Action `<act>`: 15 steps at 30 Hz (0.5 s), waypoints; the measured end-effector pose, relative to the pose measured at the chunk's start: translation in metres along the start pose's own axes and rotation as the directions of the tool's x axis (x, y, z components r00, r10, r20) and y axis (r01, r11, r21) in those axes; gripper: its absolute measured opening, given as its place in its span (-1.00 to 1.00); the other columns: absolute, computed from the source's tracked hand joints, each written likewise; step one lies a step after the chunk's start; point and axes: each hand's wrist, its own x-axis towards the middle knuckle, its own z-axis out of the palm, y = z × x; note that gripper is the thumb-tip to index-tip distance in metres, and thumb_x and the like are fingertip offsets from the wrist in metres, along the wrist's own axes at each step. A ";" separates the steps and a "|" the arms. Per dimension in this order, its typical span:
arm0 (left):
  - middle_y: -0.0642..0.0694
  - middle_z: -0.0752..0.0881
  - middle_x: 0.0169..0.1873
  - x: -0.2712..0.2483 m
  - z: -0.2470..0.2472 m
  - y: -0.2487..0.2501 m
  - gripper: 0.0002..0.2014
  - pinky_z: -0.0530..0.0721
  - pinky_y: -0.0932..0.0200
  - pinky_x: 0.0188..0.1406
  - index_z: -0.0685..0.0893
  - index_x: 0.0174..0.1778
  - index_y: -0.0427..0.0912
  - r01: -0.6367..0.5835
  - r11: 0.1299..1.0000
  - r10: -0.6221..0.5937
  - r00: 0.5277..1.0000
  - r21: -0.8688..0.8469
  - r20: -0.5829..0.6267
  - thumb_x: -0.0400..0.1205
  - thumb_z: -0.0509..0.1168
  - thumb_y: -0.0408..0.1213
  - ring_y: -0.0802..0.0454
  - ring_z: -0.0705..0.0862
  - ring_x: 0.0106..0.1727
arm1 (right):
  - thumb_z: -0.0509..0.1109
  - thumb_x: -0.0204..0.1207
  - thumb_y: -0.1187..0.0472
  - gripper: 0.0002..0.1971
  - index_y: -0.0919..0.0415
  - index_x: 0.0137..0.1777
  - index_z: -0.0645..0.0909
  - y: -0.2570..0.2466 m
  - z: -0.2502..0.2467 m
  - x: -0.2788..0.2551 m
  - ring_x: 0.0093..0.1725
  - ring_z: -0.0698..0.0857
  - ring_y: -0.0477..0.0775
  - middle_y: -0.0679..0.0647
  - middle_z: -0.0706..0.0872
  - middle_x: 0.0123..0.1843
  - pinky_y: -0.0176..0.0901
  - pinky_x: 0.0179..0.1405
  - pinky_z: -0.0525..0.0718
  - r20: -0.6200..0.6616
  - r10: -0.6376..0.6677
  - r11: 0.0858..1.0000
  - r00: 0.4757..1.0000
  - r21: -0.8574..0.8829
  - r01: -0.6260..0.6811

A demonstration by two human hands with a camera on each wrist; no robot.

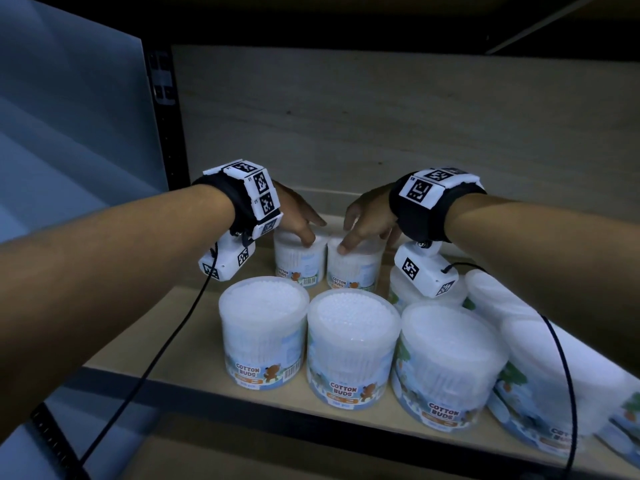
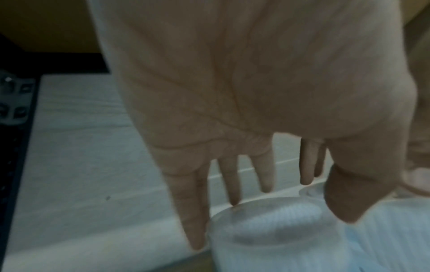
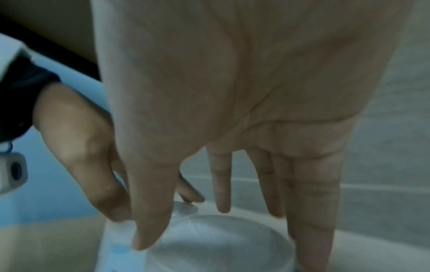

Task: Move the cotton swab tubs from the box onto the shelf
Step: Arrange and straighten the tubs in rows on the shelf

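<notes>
From the head view, the pale wooden shelf (image 1: 145,327) has a dark metal front edge running across the near side and a black upright post (image 1: 162,109) at its far left corner, with a pale back panel closing the far side. The left hand (image 1: 294,216) reaches over a far, clear round plastic tub of cotton swabs (image 1: 300,259), its fingers spread down around the lid; the right hand (image 1: 367,220) does the same over the neighbouring clear round tub (image 1: 355,268), and the two tubs stand touching side by side. Whether either hand truly grips its tub cannot be told here. Nearer the front edge a row of three more cotton swab tubs (image 1: 265,327) stands close together, with further tubs packed to the right, so bare shelf is left mainly on the left, between the tubs and the post. In the left wrist view, the left hand (image 2: 232,92) has straight, parted fingers (image 2: 193,211) hanging beside and behind the lid of its tub (image 2: 274,230), the thumb lying over the lid's right rim; bare shelf lies open to the left as far as the dark post (image 2: 14,147). In the right wrist view, the right hand (image 3: 244,92) likewise holds straight fingers (image 3: 311,202) down along the right side and back of its tub (image 3: 221,244), the thumb at the near left rim, with the other hand (image 3: 76,147) just beside it; bare shelf runs on to the right, up to the back panel.
</notes>
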 end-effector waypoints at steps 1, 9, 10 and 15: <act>0.05 0.29 0.69 -0.001 0.000 -0.001 -0.35 0.26 0.05 0.60 0.25 0.70 0.23 -0.025 1.000 0.025 1.000 0.003 0.011 0.68 0.29 0.01 0.02 0.26 0.68 | 0.56 0.49 -0.07 -0.35 0.25 0.49 0.53 -0.001 0.001 0.001 0.33 0.65 0.28 0.20 0.62 0.41 0.19 0.32 0.69 0.003 0.020 1.000 1.000 0.019 -0.020; 0.06 0.23 0.71 -0.002 0.004 -0.005 -0.37 0.13 -0.01 0.65 0.23 0.70 0.26 -0.061 0.998 0.061 0.998 0.032 0.005 0.69 0.25 0.03 0.02 0.18 0.71 | 0.60 0.46 -0.02 -0.39 0.31 0.41 0.59 -0.007 0.004 0.002 0.25 0.72 0.27 0.22 0.69 0.34 0.19 0.29 0.71 -0.024 0.046 0.999 0.999 0.013 -0.046; 0.06 0.23 0.71 -0.002 0.004 -0.004 -0.37 0.14 -0.01 0.64 0.23 0.70 0.26 -0.057 0.998 0.057 0.998 0.037 0.005 0.69 0.25 0.03 0.02 0.18 0.71 | 0.60 0.46 -0.02 -0.39 0.31 0.40 0.60 -0.008 0.004 0.001 0.25 0.72 0.27 0.22 0.69 0.33 0.19 0.28 0.71 -0.028 0.043 0.999 0.999 0.002 -0.043; 0.05 0.26 0.70 -0.004 0.001 0.000 -0.38 0.23 0.05 0.61 0.24 0.70 0.24 -0.045 0.998 0.045 0.999 0.042 0.006 0.70 0.26 0.01 0.02 0.24 0.69 | 0.52 0.52 -0.05 -0.42 0.29 0.43 0.59 -0.010 0.004 -0.004 0.30 0.71 0.26 0.22 0.67 0.36 0.14 0.32 0.69 -0.017 0.016 0.995 1.000 -0.103 -0.018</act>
